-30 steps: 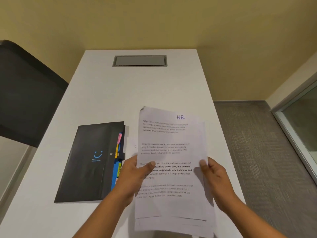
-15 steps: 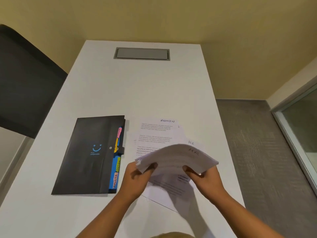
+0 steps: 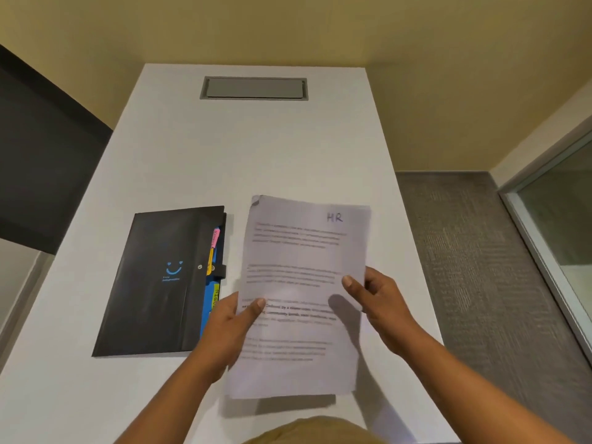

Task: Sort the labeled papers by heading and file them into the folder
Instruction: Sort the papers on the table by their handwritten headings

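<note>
We hold the papers [image 3: 304, 293] up above the white surface [image 3: 256, 149], with one hand on each side. Our left hand [image 3: 230, 325] grips the left edge, with the thumb on top of the page. Our right hand [image 3: 381, 299] grips the right edge the same way. The top page says "HR" in blue pen in its top right corner, and it has blocks of small printed words. We think we are at the sorting step: we read the heading to learn which group this page goes in. We cannot tell how many pages are in our hands. The paper is thin and bendy, and its top left corner is bent over a little. Next we need to put the page in its group, and it takes a soft grip so the paper does not crease. The black folder [image 3: 160, 283] lies flat and shut on the surface, just to the left of the papers. It looks smooth, with a blue smiley face on the front. Colored tabs [image 3: 214, 251] in pink, yellow and blue peek out along its right edge. A gray flat cover [image 3: 254, 88] sits in the far end of the surface.
</note>
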`<state>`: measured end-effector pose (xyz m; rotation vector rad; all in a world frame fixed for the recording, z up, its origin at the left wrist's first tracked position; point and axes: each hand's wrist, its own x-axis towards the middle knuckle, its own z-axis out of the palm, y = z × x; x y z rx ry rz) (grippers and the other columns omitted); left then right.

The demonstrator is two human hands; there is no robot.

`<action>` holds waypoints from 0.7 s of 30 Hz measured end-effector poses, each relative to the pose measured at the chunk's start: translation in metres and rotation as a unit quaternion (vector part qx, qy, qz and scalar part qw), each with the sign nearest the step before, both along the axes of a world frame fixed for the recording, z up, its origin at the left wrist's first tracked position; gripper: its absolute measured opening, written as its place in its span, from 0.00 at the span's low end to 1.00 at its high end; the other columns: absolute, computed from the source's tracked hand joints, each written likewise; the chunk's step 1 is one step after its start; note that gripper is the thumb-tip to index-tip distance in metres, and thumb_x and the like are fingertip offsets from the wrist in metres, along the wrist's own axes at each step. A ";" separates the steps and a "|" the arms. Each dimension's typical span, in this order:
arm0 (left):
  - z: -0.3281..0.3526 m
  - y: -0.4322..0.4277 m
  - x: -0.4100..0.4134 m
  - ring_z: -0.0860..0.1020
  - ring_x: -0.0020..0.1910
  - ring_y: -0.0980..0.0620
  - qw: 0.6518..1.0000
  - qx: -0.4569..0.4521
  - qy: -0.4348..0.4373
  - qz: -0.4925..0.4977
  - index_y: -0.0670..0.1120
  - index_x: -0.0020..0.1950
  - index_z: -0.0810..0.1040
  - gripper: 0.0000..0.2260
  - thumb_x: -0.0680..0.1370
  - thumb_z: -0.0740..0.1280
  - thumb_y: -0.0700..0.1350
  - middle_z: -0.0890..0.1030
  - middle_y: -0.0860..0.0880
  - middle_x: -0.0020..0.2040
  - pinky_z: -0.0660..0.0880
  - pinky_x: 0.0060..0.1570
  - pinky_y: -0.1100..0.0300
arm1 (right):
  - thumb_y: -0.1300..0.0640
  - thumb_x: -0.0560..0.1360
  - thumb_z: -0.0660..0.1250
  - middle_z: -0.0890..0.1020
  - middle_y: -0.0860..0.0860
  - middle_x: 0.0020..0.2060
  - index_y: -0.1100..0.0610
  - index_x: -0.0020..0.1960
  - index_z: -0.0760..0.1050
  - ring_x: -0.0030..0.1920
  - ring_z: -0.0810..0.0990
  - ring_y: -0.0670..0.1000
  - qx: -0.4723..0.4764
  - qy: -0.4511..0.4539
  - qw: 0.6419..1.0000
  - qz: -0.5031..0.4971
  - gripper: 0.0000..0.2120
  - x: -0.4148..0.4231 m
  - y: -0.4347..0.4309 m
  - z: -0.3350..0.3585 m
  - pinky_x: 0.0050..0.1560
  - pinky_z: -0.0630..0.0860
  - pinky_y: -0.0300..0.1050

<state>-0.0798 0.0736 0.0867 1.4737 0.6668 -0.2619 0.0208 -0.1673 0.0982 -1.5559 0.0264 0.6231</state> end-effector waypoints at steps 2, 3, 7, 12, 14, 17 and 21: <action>-0.001 0.002 -0.007 0.85 0.46 0.44 0.997 -0.011 -0.005 0.073 0.47 0.60 0.78 0.11 0.79 0.66 0.46 0.86 0.45 0.50 0.82 0.46 0.44 | 0.43 0.72 0.71 0.85 0.51 0.55 0.52 0.60 0.79 0.55 0.83 0.53 -0.020 0.040 0.999 -0.027 0.20 -0.003 -0.002 -0.017 0.53 0.81 0.51; -0.001 0.005 -0.011 0.85 0.46 0.45 0.995 -0.005 -0.009 0.098 0.48 0.59 0.79 0.09 0.79 0.66 0.45 0.86 0.46 0.49 0.82 0.44 0.47 | 0.47 0.75 0.70 0.85 0.52 0.53 0.53 0.58 0.79 0.53 0.84 0.54 -0.028 0.076 0.995 -0.063 0.15 -0.007 -0.004 -0.027 0.52 0.82 0.51; -0.001 0.024 -0.033 0.86 0.43 0.45 0.989 0.026 0.006 0.148 0.48 0.56 0.80 0.07 0.79 0.66 0.45 0.87 0.47 0.46 0.82 0.42 0.49 | 0.49 0.75 0.70 0.83 0.52 0.43 0.56 0.47 0.76 0.42 0.84 0.52 -0.245 0.129 0.956 -0.094 0.10 -0.034 -0.016 -0.079 0.51 0.82 0.54; -0.002 0.049 -0.062 0.85 0.42 0.43 0.984 0.069 0.028 0.159 0.49 0.56 0.80 0.07 0.79 0.66 0.47 0.86 0.47 0.45 0.81 0.39 0.50 | 0.40 0.71 0.69 0.79 0.53 0.49 0.58 0.57 0.69 0.49 0.81 0.56 -0.469 0.109 0.876 -0.013 0.26 -0.058 -0.003 -0.103 0.46 0.78 0.48; -0.004 0.057 -0.071 0.85 0.42 0.43 0.985 0.079 0.034 0.150 0.49 0.56 0.80 0.07 0.80 0.66 0.46 0.86 0.47 0.45 0.81 0.40 0.48 | 0.38 0.69 0.71 0.78 0.53 0.55 0.58 0.62 0.66 0.54 0.80 0.57 -0.512 0.096 0.853 -0.002 0.33 -0.062 0.008 -0.102 0.45 0.76 0.48; -0.006 0.069 -0.083 0.85 0.42 0.43 0.987 0.082 0.038 0.134 0.49 0.55 0.81 0.07 0.80 0.66 0.45 0.87 0.46 0.46 0.81 0.44 0.45 | 0.44 0.68 0.75 0.77 0.55 0.56 0.58 0.63 0.62 0.56 0.79 0.59 -0.536 0.097 0.839 -0.009 0.34 -0.065 0.020 -0.104 0.49 0.77 0.51; -0.005 0.085 -0.092 0.85 0.42 0.43 0.988 0.081 0.029 0.128 0.48 0.55 0.81 0.06 0.79 0.67 0.45 0.87 0.47 0.44 0.80 0.44 0.45 | 0.52 0.69 0.76 0.78 0.59 0.54 0.61 0.61 0.62 0.54 0.80 0.62 -0.496 0.145 0.852 -0.086 0.30 -0.064 0.026 -0.110 0.45 0.76 0.50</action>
